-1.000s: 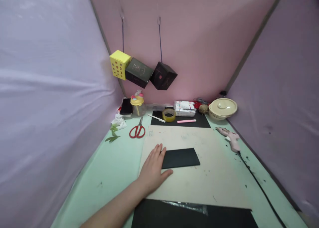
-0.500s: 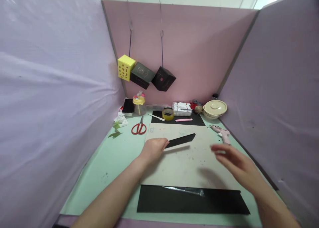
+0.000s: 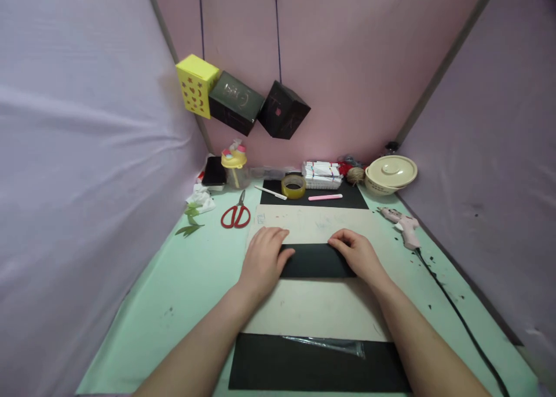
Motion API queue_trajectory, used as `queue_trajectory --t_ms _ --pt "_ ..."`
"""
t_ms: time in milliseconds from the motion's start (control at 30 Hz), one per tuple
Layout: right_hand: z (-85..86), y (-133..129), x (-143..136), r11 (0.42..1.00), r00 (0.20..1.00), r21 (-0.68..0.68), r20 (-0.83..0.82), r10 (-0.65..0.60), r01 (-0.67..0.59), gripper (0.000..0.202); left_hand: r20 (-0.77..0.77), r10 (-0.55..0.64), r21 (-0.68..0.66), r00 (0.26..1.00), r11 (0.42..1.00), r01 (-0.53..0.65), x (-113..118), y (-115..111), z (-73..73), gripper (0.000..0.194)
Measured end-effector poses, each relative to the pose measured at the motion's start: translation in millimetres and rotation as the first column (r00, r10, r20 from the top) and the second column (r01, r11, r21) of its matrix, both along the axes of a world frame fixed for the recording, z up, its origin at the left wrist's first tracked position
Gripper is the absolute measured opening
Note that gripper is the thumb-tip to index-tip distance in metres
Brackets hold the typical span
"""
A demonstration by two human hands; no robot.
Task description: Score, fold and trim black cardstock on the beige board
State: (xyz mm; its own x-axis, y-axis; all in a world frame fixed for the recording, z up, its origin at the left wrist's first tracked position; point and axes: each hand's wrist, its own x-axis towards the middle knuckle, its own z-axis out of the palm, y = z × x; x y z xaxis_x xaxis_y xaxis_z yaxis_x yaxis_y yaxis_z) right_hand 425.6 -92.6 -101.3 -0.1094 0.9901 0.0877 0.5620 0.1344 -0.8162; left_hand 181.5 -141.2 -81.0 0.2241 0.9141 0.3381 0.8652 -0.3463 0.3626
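Observation:
A black paper strip point(image 3: 319, 261) lies flat, its long side running left to right, on the pale board point(image 3: 313, 307). My left hand point(image 3: 264, 261) grips its left end, the thumb on top of the paper and the fingers at the far edge. At the far right edge, my right hand point(image 3: 358, 255) pinches the strip between thumb and fingertips, and its palm hides the right end. Nearer to me, a larger sheet of black paper point(image 3: 278, 365) sticks out from under the board, with a clear plastic piece point(image 3: 330, 345) on it.
Red-handled scissors point(image 3: 236, 214) lie left of the board. On the right are a glue gun point(image 3: 403, 226) and its cord. Along the back stand a tape roll point(image 3: 293, 187), a pink pen point(image 3: 325, 197), a lidded bowl point(image 3: 391, 174) and a yellow-lidded jar point(image 3: 235, 166). Boxes point(image 3: 284, 110) hang above.
The black strip, tilted up in my left hand before, now lies flat on the board. My right hand has come in from the right and taken its far edge. The view has dipped.

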Motion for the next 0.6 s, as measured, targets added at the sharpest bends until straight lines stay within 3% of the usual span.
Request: queue_trajectory --t_ms 100,200,300,400,467,600 --pt "-6.0 6 -1 0.997 0.996 0.068 0.077 -0.037 0.032 0.023 -0.140 -0.275 -0.083 0.951 0.961 0.265 11 -7 -12.3 0.054" --pt "-7.7 1 -9 0.978 0.989 0.206 0.143 -0.041 0.011 0.025 -0.180 -0.390 -0.220 0.903 0.911 0.349 16 -14 -27.1 0.084" --pt "-9.2 -17 -27 0.920 0.939 0.319 0.320 0.123 -0.230 0.046 -0.173 -0.399 -0.266 0.900 0.899 0.348 16 -16 -32.5 0.095" --pt "-14.6 -35 -43 0.871 0.793 0.150 0.507 0.338 -0.468 0.075 -0.158 -0.382 -0.276 0.910 0.902 0.331 18 -16 -28.7 0.098" --pt "-19.4 -41 -45 0.868 0.729 0.070 0.579 0.366 -0.492 0.088 -0.149 -0.361 -0.288 0.921 0.906 0.309 18 -15 -25.8 0.101" --pt "-26.2 -40 -27 0.914 0.686 0.023 0.669 0.287 -0.405 0.094 -0.149 -0.226 -0.350 0.963 0.923 0.162 14 -14 -23.9 0.116"
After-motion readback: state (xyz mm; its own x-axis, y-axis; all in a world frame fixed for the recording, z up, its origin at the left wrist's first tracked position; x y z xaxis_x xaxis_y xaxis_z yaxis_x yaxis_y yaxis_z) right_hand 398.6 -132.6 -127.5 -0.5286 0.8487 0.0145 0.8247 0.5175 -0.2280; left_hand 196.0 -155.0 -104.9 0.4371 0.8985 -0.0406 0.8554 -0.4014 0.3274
